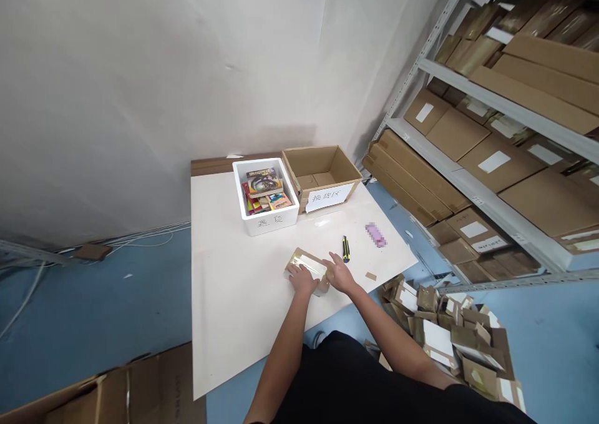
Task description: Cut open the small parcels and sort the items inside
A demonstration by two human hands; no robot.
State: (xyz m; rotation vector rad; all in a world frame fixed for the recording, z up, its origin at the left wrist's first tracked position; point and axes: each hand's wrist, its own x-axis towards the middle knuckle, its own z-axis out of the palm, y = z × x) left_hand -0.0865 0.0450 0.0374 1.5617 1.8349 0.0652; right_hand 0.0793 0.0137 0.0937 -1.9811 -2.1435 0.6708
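A small cardboard box (307, 258) with shiny tape and a white label lies at an angle on the white table (234, 311). My left hand (302, 278) grips its near left side, fingers over the top. At the right end, my right hand (340, 274) holds the same box, its index finger stretched away. Part of the box is hidden under my hands. Just beyond my right hand lies a black and yellow utility knife (345, 249). A small brown cardboard scrap (370, 276) is to the right.
A white foam box (266, 225) of books (264, 183) stands beside an open carton (322, 155) at the table's back. A blurred pink item (375, 235) lies right. Shelves (486, 87) of cartons rise at right; flattened boxes (449, 336) pile on the floor below.
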